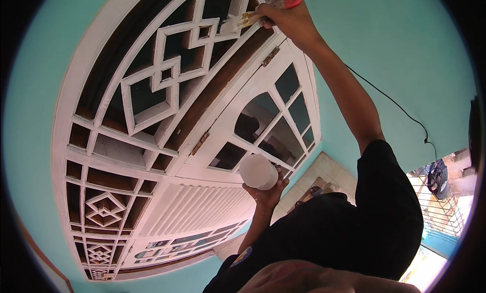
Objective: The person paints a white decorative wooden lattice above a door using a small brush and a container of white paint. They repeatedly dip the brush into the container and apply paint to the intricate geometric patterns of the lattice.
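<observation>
My right hand is raised high and grips a paintbrush with a red-tipped handle. Its white, paint-loaded bristles touch the white wooden lattice of the arched panel above a door. My left hand is held lower, near my chest, and cups a white plastic container from below. My black sleeve and shirt fill the lower right.
Below the lattice is a white double door with glass panes, hinges and louvred lower panels. Teal wall surrounds it, with a black cable running down it. Pale floor tiles and a metal railing lie at the right.
</observation>
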The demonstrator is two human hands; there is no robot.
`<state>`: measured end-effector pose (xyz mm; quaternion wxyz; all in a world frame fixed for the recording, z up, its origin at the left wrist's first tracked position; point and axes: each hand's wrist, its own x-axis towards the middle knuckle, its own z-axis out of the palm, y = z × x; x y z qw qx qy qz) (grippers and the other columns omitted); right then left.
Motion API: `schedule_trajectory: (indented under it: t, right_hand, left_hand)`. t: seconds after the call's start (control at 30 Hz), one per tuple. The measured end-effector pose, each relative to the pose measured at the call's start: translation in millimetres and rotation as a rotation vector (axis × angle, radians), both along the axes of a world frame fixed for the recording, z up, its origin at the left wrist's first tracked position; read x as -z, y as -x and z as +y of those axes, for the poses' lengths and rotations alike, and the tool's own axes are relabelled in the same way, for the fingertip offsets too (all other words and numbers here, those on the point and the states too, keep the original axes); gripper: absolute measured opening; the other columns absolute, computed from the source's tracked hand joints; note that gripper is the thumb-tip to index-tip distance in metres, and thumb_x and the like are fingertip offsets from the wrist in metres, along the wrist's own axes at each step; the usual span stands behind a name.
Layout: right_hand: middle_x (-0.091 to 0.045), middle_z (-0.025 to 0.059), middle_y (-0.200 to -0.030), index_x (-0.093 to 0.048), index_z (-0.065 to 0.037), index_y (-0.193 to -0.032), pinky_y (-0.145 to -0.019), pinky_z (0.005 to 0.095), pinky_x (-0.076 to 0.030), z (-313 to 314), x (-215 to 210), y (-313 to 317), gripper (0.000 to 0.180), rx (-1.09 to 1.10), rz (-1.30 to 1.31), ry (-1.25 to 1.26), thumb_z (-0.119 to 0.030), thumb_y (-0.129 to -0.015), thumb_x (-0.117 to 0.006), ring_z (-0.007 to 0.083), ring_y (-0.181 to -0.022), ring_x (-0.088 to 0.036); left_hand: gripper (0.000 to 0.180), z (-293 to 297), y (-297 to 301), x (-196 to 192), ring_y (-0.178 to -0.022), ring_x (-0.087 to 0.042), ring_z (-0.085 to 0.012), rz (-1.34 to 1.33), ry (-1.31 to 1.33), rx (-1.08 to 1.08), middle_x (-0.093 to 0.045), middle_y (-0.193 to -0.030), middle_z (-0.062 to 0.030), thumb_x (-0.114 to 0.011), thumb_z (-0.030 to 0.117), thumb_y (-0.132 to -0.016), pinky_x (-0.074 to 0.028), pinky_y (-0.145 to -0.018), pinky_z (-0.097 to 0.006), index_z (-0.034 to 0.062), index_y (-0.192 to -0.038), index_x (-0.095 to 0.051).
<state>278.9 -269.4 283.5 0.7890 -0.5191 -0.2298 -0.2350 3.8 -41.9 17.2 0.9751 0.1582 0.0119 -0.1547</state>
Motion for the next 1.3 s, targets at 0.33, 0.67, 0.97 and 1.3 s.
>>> schedule_trajectory:
  t: [0.33, 0.67, 0.97, 1.3]
  right_hand:
    - [-0.064, 0.0055, -0.066, -0.055, -0.003, -0.076, -0.055, 0.0282, -0.05, -8, -42, 1, 0.022, 0.123, -0.27, 0.489, -0.009, -0.082, -0.075, 0.0108, -0.062, -0.064]
    - [-0.049, 0.0066, -0.059, -0.043, -0.003, -0.066, -0.054, 0.0331, -0.044, -7, -68, -8, 0.035, 0.195, -0.404, 0.704, -0.011, -0.077, -0.076, 0.0108, -0.055, -0.051]
    - [-0.067, 0.0055, -0.076, -0.061, 0.0, -0.086, -0.068, 0.0235, -0.049, -8, 42, 9, 0.021, 0.398, -0.431, 0.327, -0.01, -0.082, -0.079, 0.0096, -0.068, -0.059]
    - [-0.072, 0.0054, -0.087, -0.065, 0.002, -0.091, -0.068, 0.0235, -0.051, -17, 59, -3, 0.018, 0.468, -0.388, 0.335, -0.009, -0.086, -0.078, 0.0065, -0.071, -0.06]
  left_hand:
    - [0.084, 1, 6, -4, -0.08, -0.05, -0.0259, 0.069, -0.094, -0.109, -0.052, -0.107, -0.0171, -0.053, 0.074, -0.076, -0.041, -0.073, -0.04, 0.0073, -0.127, -0.051]
    - [0.087, 0, 11, 1, -0.079, -0.058, -0.0261, 0.104, -0.051, -0.103, -0.059, -0.109, -0.0184, -0.05, 0.079, -0.074, -0.044, -0.076, -0.041, 0.011, -0.128, -0.054]
    - [0.075, -5, 13, -2, -0.081, -0.055, -0.0288, 0.107, -0.021, -0.164, -0.056, -0.104, -0.017, -0.055, 0.068, -0.076, -0.044, -0.07, -0.039, 0.0062, -0.12, -0.056]
    - [0.077, -6, 18, -11, -0.083, -0.053, -0.0276, 0.106, -0.005, -0.191, -0.054, -0.105, -0.0178, -0.052, 0.069, -0.077, -0.044, -0.072, -0.041, 0.0076, -0.123, -0.054]
